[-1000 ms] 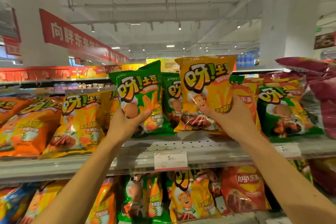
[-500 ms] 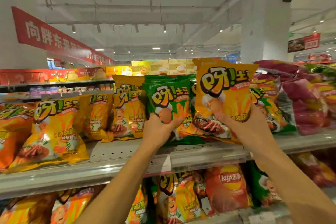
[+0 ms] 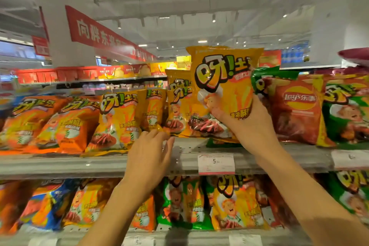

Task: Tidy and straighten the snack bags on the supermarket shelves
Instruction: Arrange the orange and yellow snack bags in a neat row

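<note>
My right hand (image 3: 251, 126) grips a yellow snack bag (image 3: 225, 86) by its lower right and holds it upright above the upper shelf (image 3: 99, 164). A crumpled green bag (image 3: 267, 78) sticks out just behind it, at my fingers; whether I hold it too I cannot tell. My left hand (image 3: 147, 156) reaches over the shelf edge with fingers straight, its tips at the bottom of a leaning yellow bag (image 3: 153, 112). More yellow bags (image 3: 117, 120) stand to the left.
Orange bags (image 3: 65, 124) lean at the left of the upper shelf. A red Lay's bag (image 3: 297, 110) and a green bag (image 3: 347, 118) stand at the right. A price tag (image 3: 216, 164) hangs on the shelf edge. The lower shelf holds mixed bags (image 3: 185, 203).
My left hand let go of the green bag and dropped left to the shelf edge. My right hand kept the yellow bag; the green bag now sits behind it.
</note>
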`<act>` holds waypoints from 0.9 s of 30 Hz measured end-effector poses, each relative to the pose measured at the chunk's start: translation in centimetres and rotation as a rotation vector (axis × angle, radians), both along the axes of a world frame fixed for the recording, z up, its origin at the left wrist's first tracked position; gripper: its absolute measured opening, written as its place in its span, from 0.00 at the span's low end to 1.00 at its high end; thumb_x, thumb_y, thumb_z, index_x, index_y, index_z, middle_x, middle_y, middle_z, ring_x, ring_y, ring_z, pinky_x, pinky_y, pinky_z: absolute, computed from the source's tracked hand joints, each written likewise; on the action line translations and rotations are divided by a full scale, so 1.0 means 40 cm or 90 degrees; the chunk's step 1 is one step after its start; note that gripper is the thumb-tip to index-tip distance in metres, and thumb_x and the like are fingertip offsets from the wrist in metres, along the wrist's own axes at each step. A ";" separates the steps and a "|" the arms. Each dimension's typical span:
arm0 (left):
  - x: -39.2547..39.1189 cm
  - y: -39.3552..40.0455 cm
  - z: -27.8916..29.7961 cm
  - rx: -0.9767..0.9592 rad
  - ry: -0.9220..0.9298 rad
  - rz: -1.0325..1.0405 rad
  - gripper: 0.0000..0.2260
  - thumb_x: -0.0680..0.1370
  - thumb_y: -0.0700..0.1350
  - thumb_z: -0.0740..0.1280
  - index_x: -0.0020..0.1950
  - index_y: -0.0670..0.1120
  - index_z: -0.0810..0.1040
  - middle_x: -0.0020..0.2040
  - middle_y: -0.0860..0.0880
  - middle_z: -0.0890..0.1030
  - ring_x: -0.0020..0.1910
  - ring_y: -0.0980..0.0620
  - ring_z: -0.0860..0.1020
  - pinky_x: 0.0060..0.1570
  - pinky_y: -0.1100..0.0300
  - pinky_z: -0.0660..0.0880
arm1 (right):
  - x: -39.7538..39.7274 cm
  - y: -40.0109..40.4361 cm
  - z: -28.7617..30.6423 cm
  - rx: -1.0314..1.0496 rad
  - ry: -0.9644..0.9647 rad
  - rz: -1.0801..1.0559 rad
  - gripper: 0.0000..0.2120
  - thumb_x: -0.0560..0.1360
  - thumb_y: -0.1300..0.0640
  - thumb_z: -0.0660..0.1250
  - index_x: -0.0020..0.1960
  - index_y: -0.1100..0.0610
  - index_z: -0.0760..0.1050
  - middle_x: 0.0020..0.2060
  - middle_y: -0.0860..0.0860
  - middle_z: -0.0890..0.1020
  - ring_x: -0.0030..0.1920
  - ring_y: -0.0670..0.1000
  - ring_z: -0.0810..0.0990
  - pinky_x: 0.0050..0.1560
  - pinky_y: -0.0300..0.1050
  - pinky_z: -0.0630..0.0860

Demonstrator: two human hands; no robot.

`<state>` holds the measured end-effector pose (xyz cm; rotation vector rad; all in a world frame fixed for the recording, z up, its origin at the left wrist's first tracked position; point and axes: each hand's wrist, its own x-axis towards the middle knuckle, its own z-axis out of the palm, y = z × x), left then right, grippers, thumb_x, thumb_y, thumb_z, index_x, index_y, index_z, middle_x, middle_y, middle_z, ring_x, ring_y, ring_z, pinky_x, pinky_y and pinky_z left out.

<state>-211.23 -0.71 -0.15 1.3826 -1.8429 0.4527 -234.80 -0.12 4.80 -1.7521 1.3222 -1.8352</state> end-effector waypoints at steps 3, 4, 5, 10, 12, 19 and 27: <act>0.076 0.036 -0.032 -0.077 -0.056 0.043 0.10 0.82 0.50 0.62 0.44 0.49 0.80 0.39 0.53 0.77 0.41 0.48 0.73 0.40 0.52 0.71 | 0.106 -0.025 -0.016 0.001 0.059 -0.019 0.34 0.64 0.32 0.77 0.63 0.45 0.70 0.51 0.41 0.79 0.51 0.47 0.80 0.49 0.49 0.78; 0.092 0.041 -0.038 -0.079 -0.066 0.044 0.11 0.82 0.50 0.62 0.44 0.49 0.79 0.39 0.53 0.76 0.41 0.49 0.72 0.41 0.54 0.70 | 0.138 -0.033 -0.022 0.005 0.090 -0.035 0.35 0.65 0.32 0.77 0.63 0.47 0.69 0.52 0.44 0.79 0.53 0.51 0.80 0.51 0.53 0.78; 0.105 0.043 -0.044 -0.074 -0.070 0.042 0.11 0.82 0.50 0.61 0.45 0.49 0.79 0.39 0.53 0.76 0.41 0.50 0.71 0.41 0.54 0.70 | 0.166 -0.042 -0.027 0.012 0.116 -0.045 0.35 0.65 0.32 0.76 0.64 0.47 0.69 0.53 0.46 0.79 0.54 0.53 0.80 0.52 0.55 0.79; 0.134 0.053 -0.061 -0.054 -0.041 0.012 0.11 0.83 0.50 0.59 0.49 0.48 0.78 0.44 0.53 0.77 0.46 0.50 0.73 0.43 0.53 0.73 | 0.229 -0.085 -0.053 0.106 0.158 -0.018 0.38 0.66 0.30 0.74 0.66 0.50 0.66 0.57 0.50 0.79 0.57 0.57 0.80 0.56 0.60 0.79; 0.131 0.055 -0.061 -0.056 -0.027 0.013 0.10 0.82 0.49 0.60 0.48 0.48 0.78 0.44 0.53 0.77 0.46 0.50 0.73 0.44 0.53 0.73 | 0.232 -0.095 -0.062 0.143 0.197 -0.025 0.41 0.67 0.28 0.72 0.68 0.52 0.65 0.60 0.52 0.78 0.59 0.58 0.79 0.58 0.59 0.78; 0.099 0.052 -0.064 -0.070 -0.004 0.027 0.08 0.80 0.48 0.64 0.46 0.47 0.79 0.42 0.52 0.77 0.44 0.50 0.72 0.43 0.52 0.74 | 0.202 -0.098 -0.054 0.249 0.358 -0.063 0.50 0.65 0.18 0.60 0.69 0.57 0.62 0.56 0.53 0.79 0.54 0.56 0.80 0.53 0.56 0.81; -0.033 0.050 -0.043 -0.185 0.046 -0.033 0.08 0.79 0.46 0.65 0.51 0.43 0.80 0.51 0.47 0.79 0.52 0.47 0.76 0.48 0.51 0.75 | 0.115 -0.032 -0.084 0.053 0.317 -0.045 0.32 0.71 0.26 0.64 0.62 0.49 0.80 0.51 0.45 0.85 0.51 0.46 0.82 0.53 0.52 0.81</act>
